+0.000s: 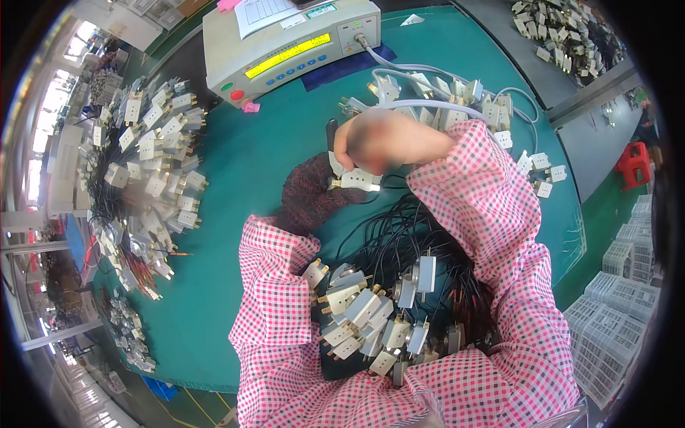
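My left hand point(314, 192) wears a dark red-and-black knit glove and is closed around a white plug point(360, 180) with metal prongs. My right hand point(392, 143), bare and partly blurred, is closed just above that plug. A black-handled piece with a white lower part point(332, 135) is in its fingers, close against the plug; whether the two are joined, I cannot tell. Below my hands lies a bundle of black cables point(399, 228), with several white and grey plugs point(364, 307) between my forearms.
A bench tester point(292, 53) with a lit yellow display stands at the back of the green table point(235, 157). Its grey cable point(428, 75) runs right, among more plugs point(496, 110). A large heap of plugs point(153, 146) lies left. White crates point(617, 314) and a red stool point(633, 165) are right.
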A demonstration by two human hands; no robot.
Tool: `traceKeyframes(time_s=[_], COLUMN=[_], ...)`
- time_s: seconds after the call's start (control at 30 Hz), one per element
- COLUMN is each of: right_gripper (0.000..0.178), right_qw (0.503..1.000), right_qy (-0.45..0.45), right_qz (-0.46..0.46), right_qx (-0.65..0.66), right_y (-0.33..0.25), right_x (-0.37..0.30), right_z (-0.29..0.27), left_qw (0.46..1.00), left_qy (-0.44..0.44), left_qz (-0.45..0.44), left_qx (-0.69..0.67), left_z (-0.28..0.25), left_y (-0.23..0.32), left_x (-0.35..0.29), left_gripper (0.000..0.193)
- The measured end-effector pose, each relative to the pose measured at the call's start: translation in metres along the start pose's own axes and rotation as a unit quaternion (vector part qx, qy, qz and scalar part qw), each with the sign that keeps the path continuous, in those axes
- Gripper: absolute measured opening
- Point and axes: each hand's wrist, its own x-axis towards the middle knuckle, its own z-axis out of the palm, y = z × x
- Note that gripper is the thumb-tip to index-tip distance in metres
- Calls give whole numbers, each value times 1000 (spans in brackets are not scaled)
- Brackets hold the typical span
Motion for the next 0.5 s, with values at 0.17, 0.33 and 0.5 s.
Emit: traceKeyframes(time_s=[0.17,0.33,0.5], right_gripper=[7,14,10], right_qw=[998,977,980], right_qy=[-30,-212,-137], right_qz=[-45,-10,-106], right_qx=[25,15,101], right_y=[-3,-16,-14], right_x=[2,-6,-2], right_z=[-1,16,7], left_qw=[990,942,993], left_qy=[-11,-43,1], left_qz=[77,116,-19], left_qx=[117,312,118], left_z=[-7,-26,-27], left_y=[30,7,-34], left_x=[3,-16,-33], left_gripper=[44,58,55])
